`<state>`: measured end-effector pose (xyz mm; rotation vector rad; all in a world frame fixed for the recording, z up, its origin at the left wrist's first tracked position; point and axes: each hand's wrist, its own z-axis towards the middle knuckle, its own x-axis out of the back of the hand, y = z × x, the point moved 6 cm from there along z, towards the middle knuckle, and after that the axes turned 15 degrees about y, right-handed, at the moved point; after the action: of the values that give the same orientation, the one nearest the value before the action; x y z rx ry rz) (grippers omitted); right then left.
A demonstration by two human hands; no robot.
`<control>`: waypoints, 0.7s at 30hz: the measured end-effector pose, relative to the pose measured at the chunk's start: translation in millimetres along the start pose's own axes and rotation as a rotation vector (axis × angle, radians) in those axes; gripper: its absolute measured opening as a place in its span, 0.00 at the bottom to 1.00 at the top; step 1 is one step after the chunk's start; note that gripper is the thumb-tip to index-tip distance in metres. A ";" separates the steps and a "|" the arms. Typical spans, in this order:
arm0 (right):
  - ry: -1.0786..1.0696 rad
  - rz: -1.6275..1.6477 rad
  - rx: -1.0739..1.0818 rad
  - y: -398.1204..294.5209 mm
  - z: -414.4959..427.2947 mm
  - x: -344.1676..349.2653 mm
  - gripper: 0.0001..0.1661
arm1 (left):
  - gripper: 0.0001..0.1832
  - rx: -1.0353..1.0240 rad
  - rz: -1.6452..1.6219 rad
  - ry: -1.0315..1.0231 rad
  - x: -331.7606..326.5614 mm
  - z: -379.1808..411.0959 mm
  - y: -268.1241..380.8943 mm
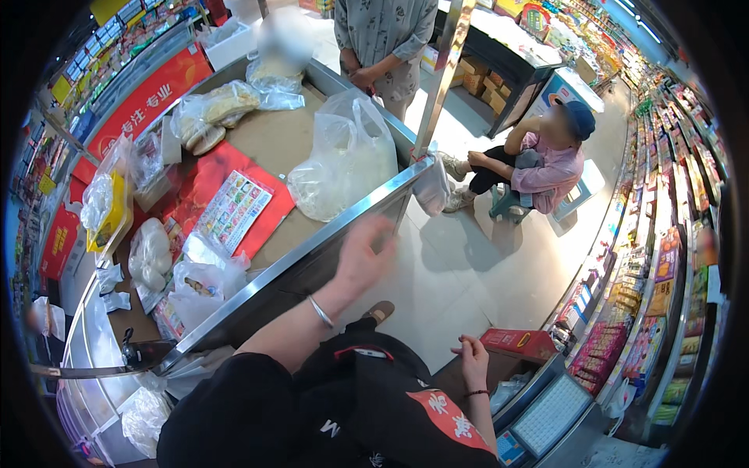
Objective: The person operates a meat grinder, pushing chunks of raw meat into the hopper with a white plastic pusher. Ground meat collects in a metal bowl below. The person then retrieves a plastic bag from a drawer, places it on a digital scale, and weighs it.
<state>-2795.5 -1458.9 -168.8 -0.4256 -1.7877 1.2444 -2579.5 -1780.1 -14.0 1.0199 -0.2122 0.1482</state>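
Observation:
My left hand (367,254), with a silver bangle at the wrist, is raised beside the metal rim (281,263) of the counter. It is motion-blurred and loosely curled, with no object visible in it. Low on the right, my right hand (473,360) hangs near a red box (518,340), its fingers loosely bent and nothing seen in them. On the counter, a bulging clear plastic bag (345,164) of pale food lies closest to my left hand. A printed picture sheet (234,210) rests on a red sheet (275,219), beside a small white plastic bag (205,284).
Bagged flatbreads (216,111) and bagged white buns (150,254) lie further along the counter. A metal post (442,82) rises at its corner. One person (383,52) stands across it; another (550,158) sits on a stool. A scale or register keypad (550,415) is at lower right.

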 end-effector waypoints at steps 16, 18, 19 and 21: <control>-0.188 0.040 -0.147 -64.1 99.0 -34.5 0.13 | 0.15 0.717 -0.640 0.264 4.4 236.9 -115.2; -0.129 0.068 -0.190 -36.8 91.8 -10.6 0.13 | 0.11 0.628 -0.595 0.228 36.0 263.1 -63.6; -0.118 0.075 -0.203 -29.4 88.3 0.5 0.13 | 0.10 0.586 -0.535 0.326 59.8 275.3 -32.4; -0.082 0.090 -0.240 -13.0 78.0 23.4 0.13 | 0.13 0.306 -0.539 0.253 75.7 286.2 60.2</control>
<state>-2869.2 -1492.9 -154.2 -0.6041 -2.0169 1.1248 -2549.8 -1992.4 199.0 1.3154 0.3269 -0.1875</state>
